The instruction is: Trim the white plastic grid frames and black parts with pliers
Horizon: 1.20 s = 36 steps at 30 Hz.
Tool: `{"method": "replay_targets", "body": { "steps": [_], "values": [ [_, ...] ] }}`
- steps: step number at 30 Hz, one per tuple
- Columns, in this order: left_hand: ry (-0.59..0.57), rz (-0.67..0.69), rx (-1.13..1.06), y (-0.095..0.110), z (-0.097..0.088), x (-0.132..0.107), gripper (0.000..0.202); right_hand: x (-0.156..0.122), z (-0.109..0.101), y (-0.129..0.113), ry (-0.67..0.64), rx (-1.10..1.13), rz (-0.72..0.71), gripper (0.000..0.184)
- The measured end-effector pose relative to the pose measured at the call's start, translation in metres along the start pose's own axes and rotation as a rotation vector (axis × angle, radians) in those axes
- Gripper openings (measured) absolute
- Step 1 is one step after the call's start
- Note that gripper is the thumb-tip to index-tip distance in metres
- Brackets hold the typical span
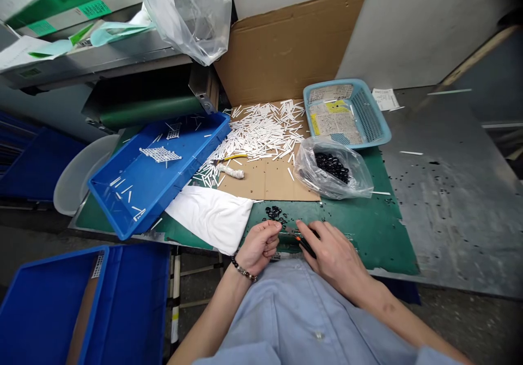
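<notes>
My left hand, with a beaded bracelet at the wrist, is closed in a pinch in front of my body. Whatever it pinches is too small to make out. In my right hand are small cutting pliers with orange and black handles, their jaws pointing towards the left fingertips. Just beyond the hands, a little heap of shiny black pieces lies on the green mat. More black pieces fill a clear plastic bag farther back on the right.
Many white sticks cover a cardboard sheet, beside yellow-handled pliers. Left of them stand a blue tray with white lattice pieces and a white cloth. A light-blue basket sits at the back right.
</notes>
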<state>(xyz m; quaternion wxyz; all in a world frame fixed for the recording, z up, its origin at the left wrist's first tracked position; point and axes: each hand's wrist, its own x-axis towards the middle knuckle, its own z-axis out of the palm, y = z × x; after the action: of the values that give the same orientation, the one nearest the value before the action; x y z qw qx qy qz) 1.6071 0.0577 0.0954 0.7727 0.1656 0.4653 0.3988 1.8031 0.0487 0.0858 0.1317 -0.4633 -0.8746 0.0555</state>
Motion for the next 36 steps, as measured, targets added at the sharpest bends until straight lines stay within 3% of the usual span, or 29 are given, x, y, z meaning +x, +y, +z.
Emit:
{"method": "replay_targets", "body": {
  "steps": [7,18,25,28,33,36],
  "values": [
    [0.035,0.021,0.042,-0.002,0.001,0.000,0.033,0.000,0.000,0.000,0.020,-0.006,0.006,0.045],
    [0.087,0.003,0.274,0.002,0.001,-0.001,0.031,0.003,-0.008,-0.002,-0.063,-0.083,-0.050,0.044],
    [0.141,0.025,0.304,-0.004,0.004,-0.002,0.026,-0.004,0.002,-0.003,-0.070,-0.076,-0.037,0.038],
    [0.110,0.029,0.235,-0.007,0.000,-0.002,0.025,-0.006,0.006,-0.002,-0.054,-0.029,-0.040,0.040],
    [-0.033,0.102,-0.161,-0.002,-0.020,-0.003,0.020,-0.006,0.012,0.001,-0.008,0.042,-0.024,0.036],
    [-0.057,0.149,-0.262,0.006,-0.032,-0.005,0.020,-0.005,0.012,0.001,0.000,0.042,-0.009,0.036]
  ]
}}
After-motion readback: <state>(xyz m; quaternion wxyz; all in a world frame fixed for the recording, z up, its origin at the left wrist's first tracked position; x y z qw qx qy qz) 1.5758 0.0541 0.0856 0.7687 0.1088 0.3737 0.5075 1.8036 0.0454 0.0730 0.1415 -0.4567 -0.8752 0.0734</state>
